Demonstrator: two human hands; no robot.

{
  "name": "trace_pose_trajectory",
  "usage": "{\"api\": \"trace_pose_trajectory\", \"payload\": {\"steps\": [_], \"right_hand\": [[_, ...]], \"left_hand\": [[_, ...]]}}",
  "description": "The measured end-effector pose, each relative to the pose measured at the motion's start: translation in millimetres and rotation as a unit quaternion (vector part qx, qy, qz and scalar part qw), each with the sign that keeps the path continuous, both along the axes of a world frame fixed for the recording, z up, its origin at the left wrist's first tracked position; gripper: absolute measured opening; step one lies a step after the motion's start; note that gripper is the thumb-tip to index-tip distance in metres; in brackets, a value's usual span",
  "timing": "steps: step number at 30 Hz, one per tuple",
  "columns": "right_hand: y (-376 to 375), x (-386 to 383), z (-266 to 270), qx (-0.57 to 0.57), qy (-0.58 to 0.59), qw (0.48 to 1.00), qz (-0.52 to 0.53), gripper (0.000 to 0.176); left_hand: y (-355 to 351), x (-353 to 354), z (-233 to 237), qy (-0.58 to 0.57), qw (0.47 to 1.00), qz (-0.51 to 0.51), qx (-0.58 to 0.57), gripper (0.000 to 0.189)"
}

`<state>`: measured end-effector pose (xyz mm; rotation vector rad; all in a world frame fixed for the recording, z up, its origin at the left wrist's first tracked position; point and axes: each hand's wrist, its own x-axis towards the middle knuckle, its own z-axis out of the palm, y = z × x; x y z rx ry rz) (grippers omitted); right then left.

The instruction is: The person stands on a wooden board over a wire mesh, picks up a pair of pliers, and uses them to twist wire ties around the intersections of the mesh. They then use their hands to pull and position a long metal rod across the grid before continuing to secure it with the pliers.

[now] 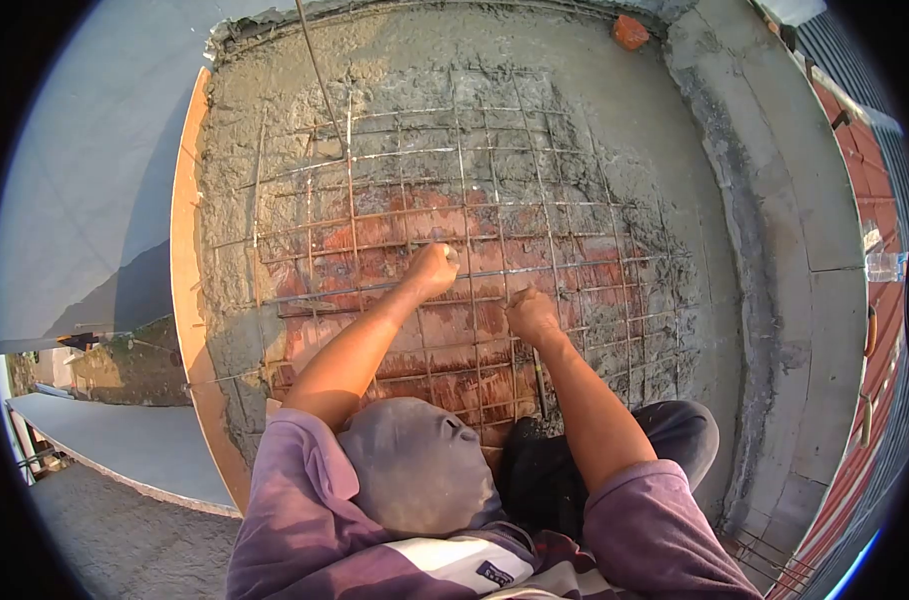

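Note:
Both my hands are over a grid of steel bars (483, 205), partly sunk in wet grey concrete (635, 130). My left hand (435, 268) is closed in a fist just above the middle of the grid; what it grips, if anything, is hidden. Lower and to the right, my right hand (533, 314) has its fingers curled together near a crossing of bars, and its contents are too small to make out. Under the bars shows a reddish wet surface (405, 235). A thin dark tool or rod (542, 385) lies below my right hand, beside my knee.
A wooden board (187, 200) edges the concrete on the left. A long thin rod (320, 75) rises from the upper grid. A red brick piece (631, 33) sits at the top right. A concrete ledge (790, 200) runs down the right side, with a plastic bottle (887, 267) beyond it.

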<state>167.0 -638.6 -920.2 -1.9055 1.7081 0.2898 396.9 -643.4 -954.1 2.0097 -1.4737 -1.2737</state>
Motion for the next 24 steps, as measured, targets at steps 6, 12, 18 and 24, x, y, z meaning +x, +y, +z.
{"api": "trace_pose_trajectory", "payload": {"steps": [6, 12, 18, 24], "right_hand": [[-12.8, 4.7, -107.2, 0.005, -0.191, 0.976, -0.101, 0.022], [1.9, 33.0, -84.0, 0.074, -0.238, 0.939, -0.238, 0.014], [-11.1, 40.2, -89.6, -0.023, -0.184, 0.962, -0.201, 0.016], [-3.6, 44.9, -29.0, 0.115, -0.241, 0.929, -0.256, 0.021]], "left_hand": [[-15.4, -10.3, -11.0, -0.065, 0.992, -0.015, 0.108, 0.024], [-5.1, -22.3, -54.5, 0.087, 0.982, 0.165, 0.028, 0.011], [21.1, -27.5, -56.0, 0.110, 0.968, 0.159, -0.162, 0.016], [40.9, -33.2, -50.6, 0.072, 0.948, 0.063, -0.303, 0.011]]}}
